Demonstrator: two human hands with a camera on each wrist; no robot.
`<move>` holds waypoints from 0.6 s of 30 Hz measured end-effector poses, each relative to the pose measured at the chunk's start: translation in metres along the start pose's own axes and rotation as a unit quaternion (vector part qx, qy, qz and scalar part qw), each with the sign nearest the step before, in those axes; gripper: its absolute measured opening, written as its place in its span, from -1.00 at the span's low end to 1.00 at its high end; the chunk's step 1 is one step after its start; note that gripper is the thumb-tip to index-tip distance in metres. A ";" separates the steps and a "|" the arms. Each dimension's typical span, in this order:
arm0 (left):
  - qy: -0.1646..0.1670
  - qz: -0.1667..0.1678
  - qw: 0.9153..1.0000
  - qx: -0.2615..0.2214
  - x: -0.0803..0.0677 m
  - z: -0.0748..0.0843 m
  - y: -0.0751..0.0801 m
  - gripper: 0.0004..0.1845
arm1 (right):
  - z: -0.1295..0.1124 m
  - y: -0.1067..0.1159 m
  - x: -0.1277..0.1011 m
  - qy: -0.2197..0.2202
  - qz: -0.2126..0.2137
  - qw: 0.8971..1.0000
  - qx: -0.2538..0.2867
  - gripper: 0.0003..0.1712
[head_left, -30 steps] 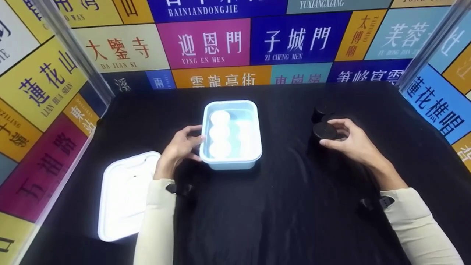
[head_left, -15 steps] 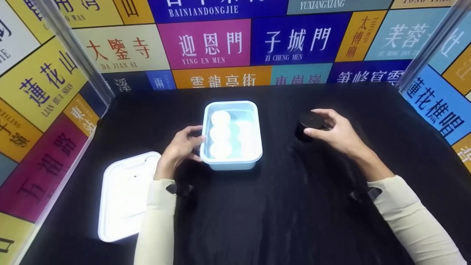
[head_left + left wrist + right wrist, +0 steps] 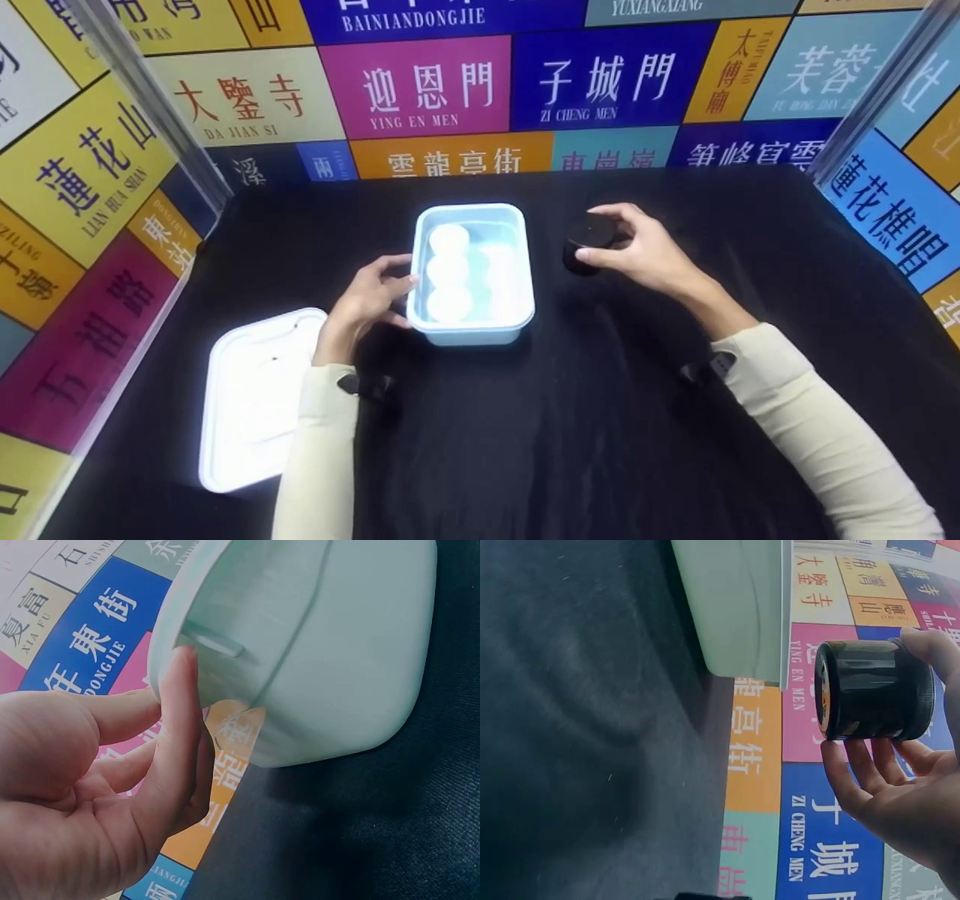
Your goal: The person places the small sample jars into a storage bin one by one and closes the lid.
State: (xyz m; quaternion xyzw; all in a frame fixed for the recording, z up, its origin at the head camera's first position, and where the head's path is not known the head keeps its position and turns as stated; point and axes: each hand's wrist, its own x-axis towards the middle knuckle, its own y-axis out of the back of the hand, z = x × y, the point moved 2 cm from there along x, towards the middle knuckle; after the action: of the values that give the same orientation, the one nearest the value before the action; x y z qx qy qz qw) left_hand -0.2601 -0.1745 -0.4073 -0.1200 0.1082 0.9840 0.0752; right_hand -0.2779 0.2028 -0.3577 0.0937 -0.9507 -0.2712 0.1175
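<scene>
A pale blue-green plastic container [image 3: 472, 339] stands on the black cloth, its top uncovered. Several bright white round things [image 3: 448, 270] lie inside in a row along the left; glare blurs those on the right. My left hand [image 3: 369, 294] holds the container's left rim, the thumb over the edge. In the left wrist view a finger [image 3: 180, 682] touches the rim from outside. To the right of the container, my right hand [image 3: 649, 247] grips a black jar [image 3: 591, 231] around its ribbed lid. The right wrist view shows the jar's shiny side and an orange mark on its base.
A white lid [image 3: 251, 405] lies flat on the cloth, left of the container and partly behind the left forearm. Black cloth [image 3: 495, 442] covers the table. Colourful printed panels [image 3: 427, 86] wall the back and sides, with clear posts at the corners.
My right hand has carried the black jar left and away from me, towards the container. A second dark round thing seen behind it a second ago is out of sight. The left hand stays put.
</scene>
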 end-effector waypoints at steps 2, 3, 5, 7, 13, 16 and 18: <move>-0.002 0.000 1.000 0.002 0.000 0.000 0.000 -0.47 | -0.001 -0.005 0.006 0.003 -0.001 1.000 0.008 -0.29; -0.003 -0.001 1.000 0.000 0.000 0.000 0.000 -0.46 | -0.002 -0.007 0.009 0.004 -0.002 1.000 0.012 -0.29; -0.003 0.000 1.000 -0.001 -0.001 0.000 0.000 -0.46 | -0.004 -0.013 0.015 0.006 -0.006 1.000 0.018 -0.29; -0.004 0.000 1.000 -0.005 0.000 0.000 0.000 -0.46 | -0.006 -0.017 0.020 0.006 -0.012 1.000 0.023 -0.27; -0.007 0.000 1.000 -0.006 0.001 0.000 0.000 -0.46 | -0.017 -0.030 0.033 0.006 -0.028 1.000 0.008 -0.20; -0.008 -0.001 1.000 -0.005 0.000 0.000 0.000 -0.46 | -0.023 -0.037 0.040 0.005 -0.036 0.999 0.006 -0.19; -0.007 -0.001 1.000 -0.005 0.000 0.000 0.000 -0.46 | -0.026 -0.042 0.045 0.004 -0.042 0.999 0.010 -0.18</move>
State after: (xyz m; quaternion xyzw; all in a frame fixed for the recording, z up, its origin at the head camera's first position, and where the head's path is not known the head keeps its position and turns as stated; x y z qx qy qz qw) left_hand -0.2604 -0.1743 -0.4074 -0.1134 0.1023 0.9854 0.0758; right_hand -0.3090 0.1443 -0.3507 0.1355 -0.9481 -0.2661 0.1094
